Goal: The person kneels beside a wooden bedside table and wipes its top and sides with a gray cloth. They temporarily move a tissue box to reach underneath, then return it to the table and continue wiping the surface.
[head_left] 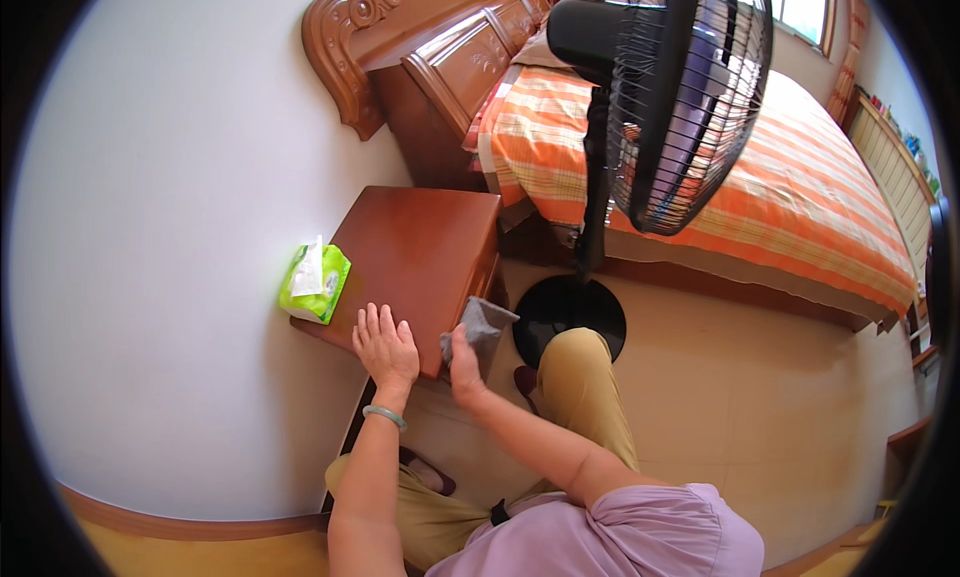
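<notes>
My left hand lies flat on the near edge of a reddish-brown wooden nightstand, fingers stretched out, with a pale bangle on its wrist. At the nightstand's right front side, my right hand holds a grey cloth against the edge. Part of the cloth hangs out beyond the fingers, and the drawer front behind it is mostly hidden. A green tissue pack with a white tissue sticking out sits at the nightstand's left corner, beside the wall.
A black standing fan rises right of the nightstand on its round base, close to my knee. Behind it is a bed with an orange striped cover and a carved wooden headboard. A white wall borders the left.
</notes>
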A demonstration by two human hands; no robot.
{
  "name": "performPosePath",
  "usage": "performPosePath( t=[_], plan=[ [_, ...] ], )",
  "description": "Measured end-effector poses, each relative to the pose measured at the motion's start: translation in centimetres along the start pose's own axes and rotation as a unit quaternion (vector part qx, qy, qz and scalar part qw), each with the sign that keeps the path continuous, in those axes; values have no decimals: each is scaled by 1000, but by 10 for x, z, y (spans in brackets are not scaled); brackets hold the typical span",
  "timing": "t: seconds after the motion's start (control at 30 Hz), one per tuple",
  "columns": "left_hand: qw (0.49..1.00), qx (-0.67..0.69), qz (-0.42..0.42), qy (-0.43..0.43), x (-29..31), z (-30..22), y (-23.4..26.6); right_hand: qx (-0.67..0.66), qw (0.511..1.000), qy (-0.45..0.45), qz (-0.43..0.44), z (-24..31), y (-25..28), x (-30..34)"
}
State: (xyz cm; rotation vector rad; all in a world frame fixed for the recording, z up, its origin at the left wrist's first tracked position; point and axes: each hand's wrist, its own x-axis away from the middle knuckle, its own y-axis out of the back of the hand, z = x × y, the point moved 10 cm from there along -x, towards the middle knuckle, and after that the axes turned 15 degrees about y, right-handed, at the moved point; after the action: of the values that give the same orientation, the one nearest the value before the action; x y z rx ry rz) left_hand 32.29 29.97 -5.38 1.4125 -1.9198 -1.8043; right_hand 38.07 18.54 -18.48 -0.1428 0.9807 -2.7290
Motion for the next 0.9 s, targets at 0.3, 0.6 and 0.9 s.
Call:
performPosePath(
  t=[0.3,0.6,0.9],
  plan=[
    [1000,-11,13,-4,-1,-4,4,22,999,42,-27,21,22,-172],
    [999,10,27,-16,-2,-16,11,-56,994,90,6,-22,74,-289],
    [1000,21,18,-13,-4,-27,14,58,994,77,-51,-73,106,-166]
  ],
)
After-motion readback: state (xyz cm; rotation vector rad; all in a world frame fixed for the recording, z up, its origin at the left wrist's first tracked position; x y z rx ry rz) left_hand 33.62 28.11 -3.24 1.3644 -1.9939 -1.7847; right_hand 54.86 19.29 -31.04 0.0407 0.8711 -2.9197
